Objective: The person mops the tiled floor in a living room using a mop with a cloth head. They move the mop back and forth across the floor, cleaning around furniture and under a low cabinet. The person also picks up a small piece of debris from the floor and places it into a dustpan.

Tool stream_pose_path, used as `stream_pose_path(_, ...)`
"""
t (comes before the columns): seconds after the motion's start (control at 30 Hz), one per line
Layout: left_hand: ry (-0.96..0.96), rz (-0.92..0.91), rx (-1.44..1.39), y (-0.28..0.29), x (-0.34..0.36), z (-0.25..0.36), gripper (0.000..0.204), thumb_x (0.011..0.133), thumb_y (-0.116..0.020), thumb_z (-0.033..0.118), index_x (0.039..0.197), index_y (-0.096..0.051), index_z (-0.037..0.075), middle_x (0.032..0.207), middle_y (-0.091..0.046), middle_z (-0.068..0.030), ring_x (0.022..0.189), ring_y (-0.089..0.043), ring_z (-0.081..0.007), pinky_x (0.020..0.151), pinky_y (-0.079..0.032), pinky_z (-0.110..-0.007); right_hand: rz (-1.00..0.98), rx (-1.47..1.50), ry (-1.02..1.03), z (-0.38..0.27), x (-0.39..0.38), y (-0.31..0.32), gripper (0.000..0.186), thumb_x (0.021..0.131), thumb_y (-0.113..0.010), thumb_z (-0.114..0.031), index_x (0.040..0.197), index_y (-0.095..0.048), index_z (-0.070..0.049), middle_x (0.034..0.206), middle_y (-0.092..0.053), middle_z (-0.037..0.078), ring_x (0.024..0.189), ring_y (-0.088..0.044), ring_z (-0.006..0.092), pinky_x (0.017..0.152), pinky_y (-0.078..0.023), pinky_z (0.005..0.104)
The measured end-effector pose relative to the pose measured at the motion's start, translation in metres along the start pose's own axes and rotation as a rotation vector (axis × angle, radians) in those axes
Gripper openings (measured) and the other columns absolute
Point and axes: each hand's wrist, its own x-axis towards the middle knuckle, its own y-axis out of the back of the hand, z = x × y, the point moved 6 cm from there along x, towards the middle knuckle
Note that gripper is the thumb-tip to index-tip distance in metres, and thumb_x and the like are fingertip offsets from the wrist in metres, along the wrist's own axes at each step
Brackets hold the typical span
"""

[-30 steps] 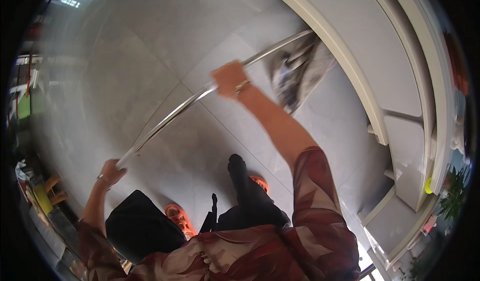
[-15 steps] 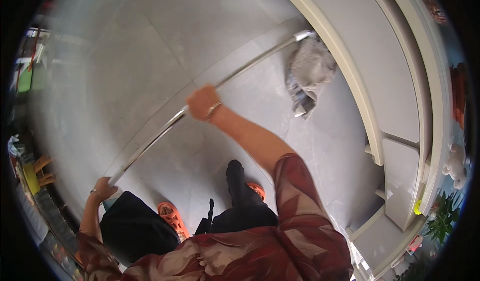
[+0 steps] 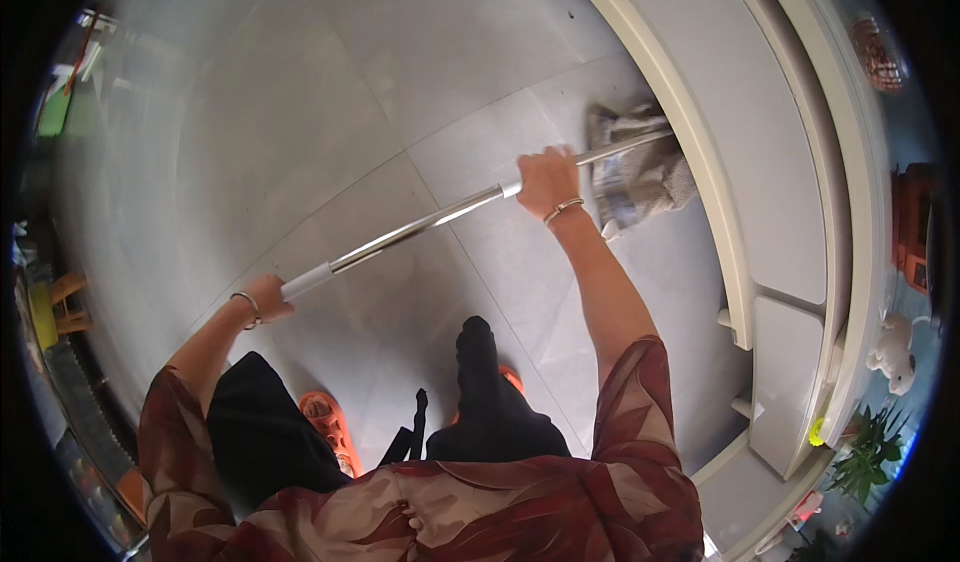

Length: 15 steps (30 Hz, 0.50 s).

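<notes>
A mop with a silvery metal pole [image 3: 415,227] slants across the view, its far end at the right. My left hand [image 3: 266,300] is closed round the white grip at the pole's near end. Farther up, beside a white collar, my right hand [image 3: 548,183] wraps the pole. The grey mop cloth [image 3: 645,167] lies rumpled on the tiled floor against the cabinet's lower edge. The pole's far tip passes under that edge, so the mop's head is partly hidden.
A long white cabinet [image 3: 745,122] with a cream lower edge curves along the right. On top are a white animal figure [image 3: 893,352] and a green plant [image 3: 868,457]. My feet in orange clogs [image 3: 330,427] stand on grey tiles [image 3: 330,162]. A yellow stool-like object [image 3: 42,314] is at far left.
Both hands have pushed the mop to the right and slightly away. Its far end has gone under the cabinet edge, and the cloth has shifted right with it.
</notes>
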Motion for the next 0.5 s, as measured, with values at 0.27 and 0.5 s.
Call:
stream_pose_path(0.27,0.034,0.011,-0.245,-0.055,-0.061,0.003,0.022,0.07,-0.064,0.02,0.082,-0.063,0.002,0.073,-0.063,-0.0159,0.067,-0.062,-0.0273,0.063,-0.049,-0.038,0.009,-0.021,0.034,-0.02,-0.009,0.003,0.009,0.072,-0.055,-0.016,0.075,-0.064,-0.014,0.076,-0.061,0.003,0.088,-0.053,0.0212,0.095,-0.028,0.0475)
stream_pose_path(0.5,0.104,-0.535,-0.156,-0.23,-0.122,0.072,0.044,0.072,-0.064,0.035,0.097,-0.061,-0.001,0.085,-0.064,-0.0161,0.078,-0.063,-0.0265,0.07,-0.049,-0.036,-0.024,0.113,0.322,-0.036,-0.081,-0.004,0.004,0.067,-0.056,-0.013,0.068,-0.059,-0.014,0.068,-0.057,0.002,0.084,-0.052,0.0211,0.094,-0.03,0.045)
